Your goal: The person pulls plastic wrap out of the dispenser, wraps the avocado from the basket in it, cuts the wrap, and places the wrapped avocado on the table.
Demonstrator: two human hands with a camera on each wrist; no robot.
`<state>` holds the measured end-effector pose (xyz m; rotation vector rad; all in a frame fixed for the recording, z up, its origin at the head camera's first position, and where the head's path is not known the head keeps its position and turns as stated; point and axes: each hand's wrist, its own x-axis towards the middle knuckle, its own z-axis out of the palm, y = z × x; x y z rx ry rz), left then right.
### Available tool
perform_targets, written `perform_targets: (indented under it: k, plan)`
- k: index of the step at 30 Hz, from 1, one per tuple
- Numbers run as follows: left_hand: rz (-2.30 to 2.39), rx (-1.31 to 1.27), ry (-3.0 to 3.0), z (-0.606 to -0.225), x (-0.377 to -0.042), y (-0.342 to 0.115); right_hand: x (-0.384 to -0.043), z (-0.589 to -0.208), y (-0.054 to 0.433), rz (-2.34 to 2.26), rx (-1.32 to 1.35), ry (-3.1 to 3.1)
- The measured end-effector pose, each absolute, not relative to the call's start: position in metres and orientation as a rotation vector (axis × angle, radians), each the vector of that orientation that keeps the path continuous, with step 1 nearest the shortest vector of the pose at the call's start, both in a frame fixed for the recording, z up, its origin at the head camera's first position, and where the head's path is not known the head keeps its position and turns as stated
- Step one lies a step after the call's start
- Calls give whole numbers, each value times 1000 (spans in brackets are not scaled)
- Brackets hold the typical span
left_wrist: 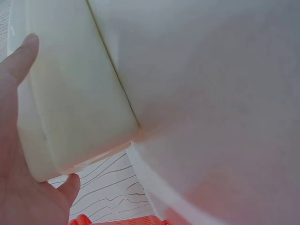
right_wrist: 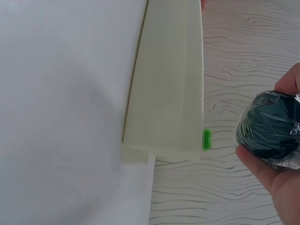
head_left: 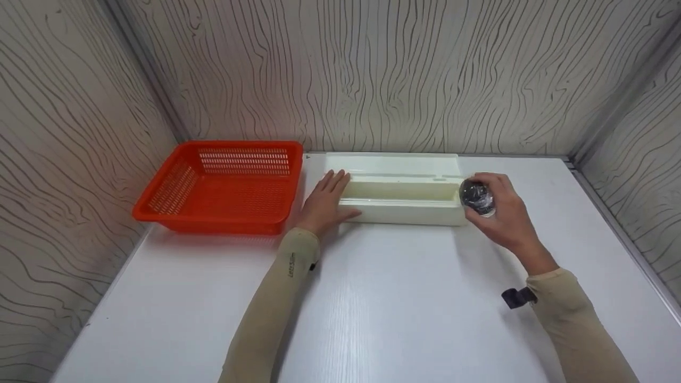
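Note:
A long cream box (head_left: pixel 401 215) lies crosswise on the table, its lid (head_left: pixel 393 164) folded back toward the wall and its trough bare. My left hand (head_left: pixel 325 205) rests on the box's left end, fingers stretched toward the back and the thumb along the front wall. In the left wrist view, the thumb (left_wrist: pixel 29 47) touches the box (left_wrist: pixel 79 79). Just off the box's right end, my right hand (head_left: pixel 503 213) grips a dark green rounded bundle (head_left: pixel 477 198) in clear plastic wrap. The right wrist view shows this bundle (right_wrist: pixel 269 126) between thumb and fingers, apart from the box.
An orange-red plastic basket (head_left: pixel 218 226) with slotted sides stands left of my left hand. A small green tab (right_wrist: pixel 206 139) sticks out at the box's top edge. Wood-patterned walls (head_left: pixel 340 74) enclose the white table (head_left: pixel 372 308) at the back and sides.

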<state>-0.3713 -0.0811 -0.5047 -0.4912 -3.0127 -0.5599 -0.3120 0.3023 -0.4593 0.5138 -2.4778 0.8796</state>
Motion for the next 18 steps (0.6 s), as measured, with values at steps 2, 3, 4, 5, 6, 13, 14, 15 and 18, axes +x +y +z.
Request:
perform_targets:
  k: [2, 3, 4, 5, 6, 13, 14, 15, 18]
  plan:
    - [-543, -492, -3016, -504, -371, -81, -315, -459, 311, 861, 471, -2483]
    - [-536, -492, -3017, -504, -371, -81, -317, -460, 315, 854, 451, -2486]
    - [-529, -494, -3018, -504, -372, -81, -319, -461, 320, 848, 429, -2490]
    - [-532, -492, -3018, -504, -372, -81, -320, -462, 324, 848, 408, -2492]
    - [-535, -490, -3019, -504, -372, -81, -322, -463, 329, 845, 385, -2496]
    - [-554, -467, -3022, -504, -373, -81, -330, -473, 361, 833, 252, -2545]
    - [-559, -466, -3021, -504, -373, -81, -332, -475, 366, 829, 238, -2555]
    - [-562, -465, -3021, -505, -373, -81, -333, -478, 370, 825, 227, -2565]
    - [-565, -465, -3021, -505, -373, -81, -336, -484, 380, 808, 193, -2611]
